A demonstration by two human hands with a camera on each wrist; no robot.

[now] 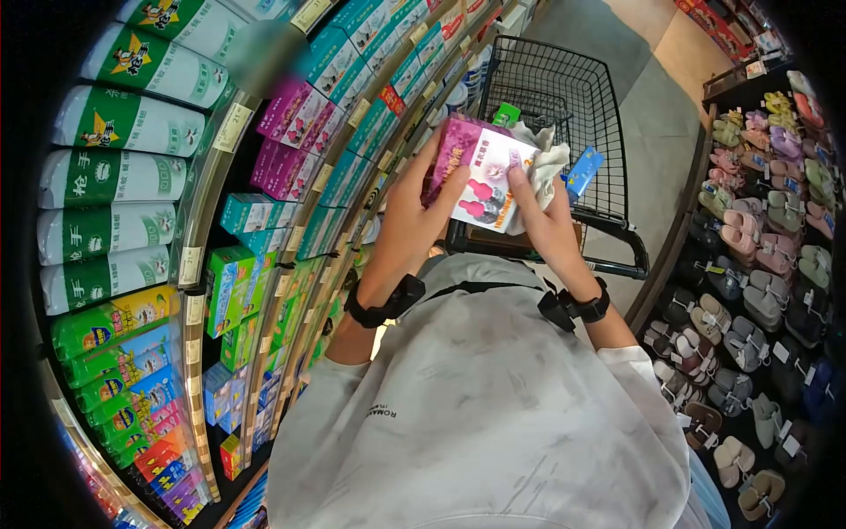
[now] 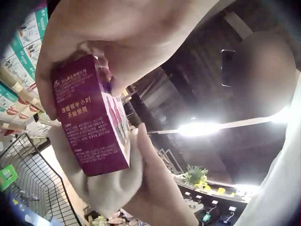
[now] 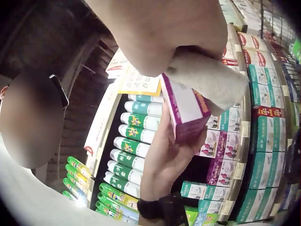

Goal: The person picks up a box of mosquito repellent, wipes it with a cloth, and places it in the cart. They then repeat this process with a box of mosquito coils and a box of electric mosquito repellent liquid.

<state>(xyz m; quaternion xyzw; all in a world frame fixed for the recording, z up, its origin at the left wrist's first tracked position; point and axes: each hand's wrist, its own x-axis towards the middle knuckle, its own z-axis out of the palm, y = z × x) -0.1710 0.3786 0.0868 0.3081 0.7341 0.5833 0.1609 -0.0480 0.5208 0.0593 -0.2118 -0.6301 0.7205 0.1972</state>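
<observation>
A purple and white cardboard box (image 1: 483, 183) with pink and dark pictures on its front is held up before the body, over the cart's handle end. My left hand (image 1: 412, 204) grips its left side, thumb on the front face. On the other side my right hand (image 1: 548, 222) grips the box with its thumb over the front edge, and a crumpled pale cloth (image 1: 552, 157) is bunched between that hand and the box. In the left wrist view a purple text-covered side (image 2: 89, 122) faces the camera. A plain white panel (image 3: 186, 103) shows in the right wrist view.
A black wire shopping cart (image 1: 617, 115) stands just ahead. Shelves to the left carry green and white spray cans (image 1: 115, 176), purple boxes (image 1: 295, 115) and teal boxes (image 1: 339, 62). A rack of slippers (image 1: 767, 229) lines the right side, across the tiled floor (image 1: 656, 88).
</observation>
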